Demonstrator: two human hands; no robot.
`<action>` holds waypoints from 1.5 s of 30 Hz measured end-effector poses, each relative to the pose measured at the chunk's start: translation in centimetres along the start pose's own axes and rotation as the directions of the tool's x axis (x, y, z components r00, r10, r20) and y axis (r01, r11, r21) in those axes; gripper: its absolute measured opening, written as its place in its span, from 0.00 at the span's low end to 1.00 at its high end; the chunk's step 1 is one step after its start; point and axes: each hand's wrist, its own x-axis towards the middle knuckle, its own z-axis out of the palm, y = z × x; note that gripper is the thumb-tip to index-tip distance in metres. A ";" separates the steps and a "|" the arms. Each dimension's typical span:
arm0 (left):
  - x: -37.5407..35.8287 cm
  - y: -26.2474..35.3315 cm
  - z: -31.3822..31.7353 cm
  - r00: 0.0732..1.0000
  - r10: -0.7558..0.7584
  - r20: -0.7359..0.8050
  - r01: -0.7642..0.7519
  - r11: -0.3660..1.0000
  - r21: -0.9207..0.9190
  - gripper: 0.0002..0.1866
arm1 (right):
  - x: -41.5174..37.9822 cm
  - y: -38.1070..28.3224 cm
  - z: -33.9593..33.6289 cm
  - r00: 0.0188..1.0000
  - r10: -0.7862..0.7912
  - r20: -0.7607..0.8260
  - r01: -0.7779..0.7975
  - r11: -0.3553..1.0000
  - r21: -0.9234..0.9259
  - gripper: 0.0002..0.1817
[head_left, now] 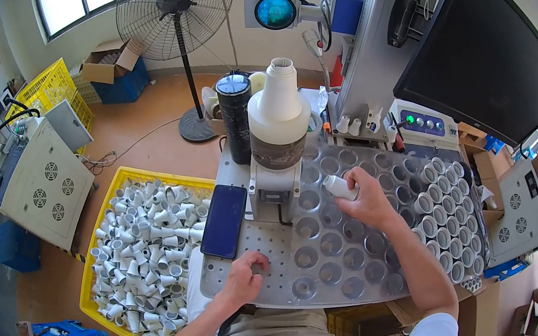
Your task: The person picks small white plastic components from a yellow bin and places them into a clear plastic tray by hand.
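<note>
My right hand (364, 198) is closed around a small white plastic lamp housing (340, 187), which lies tilted on its side in my fingers. It is held above a clear plastic tray (324, 306) with rows of round wells. Over the perforated metal plate (265, 243), near its front edge, my left hand (244, 278) holds nothing, its thumb and forefinger apart. A dark phone (224, 221) lies just beyond that hand. Many similar white housings (446, 214) stand packed together at the tray's right side.
A yellow crate (101, 240) full of loose white housings stands at the left. Behind the plate rises a large white bottle-shaped piece (279, 110) on a metal stand, beside a black cylinder (232, 116). A monitor (487, 58) overhangs the right back; a fan (174, 9) stands behind.
</note>
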 end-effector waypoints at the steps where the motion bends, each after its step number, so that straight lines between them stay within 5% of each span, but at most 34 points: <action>1: 0.1 0.1 0.1 1.000 0.001 -0.024 -0.001 1.000 -0.012 0.14 | 0.1 0.0 0.0 1.000 0.002 0.000 -0.002 1.000 -0.005 0.21; 20: 0.7 -0.2 -1.0 0.998 -0.059 0.016 0.060 0.994 -0.091 0.15 | 0.0 0.4 -0.1 1.000 -0.019 -0.006 0.019 1.000 0.021 0.21; 22: 2.2 1.0 -2.8 0.997 -0.051 -0.066 0.044 0.994 -0.095 0.15 | 0.0 0.2 -0.2 1.000 0.000 0.009 0.000 1.000 0.029 0.21; 27: 13.3 7.3 -9.2 0.836 0.272 -0.476 -0.264 0.961 0.085 0.17 | 0.2 -0.2 -0.8 0.994 0.095 0.048 -0.096 0.995 0.015 0.20; 29: 18.9 11.5 -11.4 0.767 0.453 -0.453 -0.406 0.891 0.204 0.20 | 1.0 -0.9 -2.0 0.991 0.116 0.073 -0.116 0.993 -0.002 0.20; 31: 23.4 15.3 -10.7 0.815 0.326 -0.479 -0.247 0.943 0.221 0.17 | 2.9 -2.7 -3.5 0.992 0.123 0.025 -0.125 0.981 0.148 0.20; 35: 24.7 18.7 -8.7 0.871 0.282 -0.402 -0.113 0.912 0.394 0.15 | 7.2 -11.9 -6.0 0.933 -0.051 -0.356 0.244 0.818 0.520 0.20; 37: 22.8 18.6 -11.7 0.881 0.357 -0.311 -0.341 0.934 0.105 0.16 | 8.9 -15.3 -4.5 0.916 -0.127 -0.379 0.321 0.799 0.509 0.20; 39: 19.2 17.8 -14.2 0.847 0.354 -0.397 -0.370 0.928 0.040 0.16 | 9.7 -16.5 -2.3 0.898 -0.198 -0.393 0.391 0.769 0.506 0.19; 41: 15.8 14.3 -17.1 0.808 0.362 -0.465 -0.289 0.931 0.223 0.16 | 9.8 -16.6 -0.4 0.933 -0.174 -0.315 0.252 0.941 0.227 0.18; 45: 9.8 1.5 -26.0 0.787 0.218 -0.577 0.064 0.902 0.427 0.16 | 9.3 -12.8 -1.4 0.866 -0.292 -0.406 0.430 0.849 0.307 0.17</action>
